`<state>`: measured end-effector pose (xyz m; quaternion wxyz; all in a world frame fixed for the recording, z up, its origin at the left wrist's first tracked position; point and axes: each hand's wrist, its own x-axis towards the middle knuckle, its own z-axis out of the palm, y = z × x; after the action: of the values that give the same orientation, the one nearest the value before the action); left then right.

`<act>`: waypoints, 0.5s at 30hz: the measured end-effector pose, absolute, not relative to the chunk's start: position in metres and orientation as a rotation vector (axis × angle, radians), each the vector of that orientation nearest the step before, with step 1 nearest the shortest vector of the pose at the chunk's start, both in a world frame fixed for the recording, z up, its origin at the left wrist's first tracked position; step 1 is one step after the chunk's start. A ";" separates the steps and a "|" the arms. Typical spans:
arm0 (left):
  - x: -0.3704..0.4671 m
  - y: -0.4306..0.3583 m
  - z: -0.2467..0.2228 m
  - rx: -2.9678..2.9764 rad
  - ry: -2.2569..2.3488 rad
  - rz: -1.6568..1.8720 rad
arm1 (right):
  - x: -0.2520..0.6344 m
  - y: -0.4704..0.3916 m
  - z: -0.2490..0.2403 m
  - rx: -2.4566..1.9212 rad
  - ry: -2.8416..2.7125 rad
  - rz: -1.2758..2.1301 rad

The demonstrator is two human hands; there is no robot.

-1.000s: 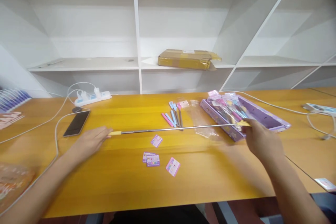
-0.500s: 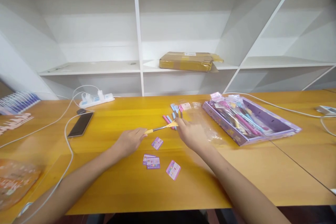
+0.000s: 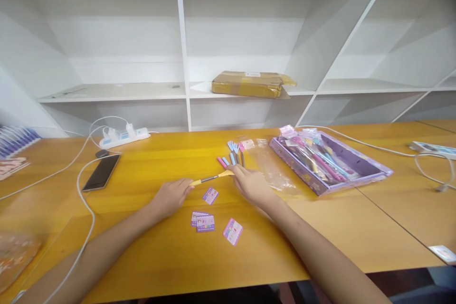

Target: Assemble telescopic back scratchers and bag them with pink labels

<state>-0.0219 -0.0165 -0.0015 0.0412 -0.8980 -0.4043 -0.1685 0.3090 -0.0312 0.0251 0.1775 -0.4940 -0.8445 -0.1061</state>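
A yellow back scratcher with a metal shaft is stretched between my hands above the table. My left hand is closed around its yellow handle end. The fingers of my right hand are closed on its yellow claw end and partly hide it. Just beyond my right hand lie several blue and pink back scratchers, their claws pointing away from me. Nearer to me are small purple printed cards: a single card, two overlapping cards and another card.
A purple tray holding bagged back scratchers stands at right, with clear plastic bags beside it. At left are a phone, a power strip and a white cable crossing my left forearm. A cardboard box lies on the shelf.
The view has shifted slightly to the right. Both hands still hold the yellow back scratcher, and its claw has come slightly nearer to me. The cards and the tray have stayed put.
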 end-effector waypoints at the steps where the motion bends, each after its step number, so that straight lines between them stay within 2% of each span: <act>1: -0.022 -0.015 -0.003 -2.753 -1.231 -0.530 | 0.308 -0.031 0.025 -1.391 -2.376 -0.298; 7: -0.021 -0.011 -0.009 -2.790 -1.219 -0.599 | 0.305 -0.026 0.018 -1.259 -2.348 -0.321; 15: -0.015 -0.015 -0.003 -2.771 -1.371 -0.494 | 0.304 -0.021 0.008 -1.165 -2.438 -0.275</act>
<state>-0.0148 -0.0153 -0.0033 0.0053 -0.8850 -0.4380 -0.1578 0.3044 -0.0210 0.0079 0.2112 -0.4193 -0.8774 -0.0989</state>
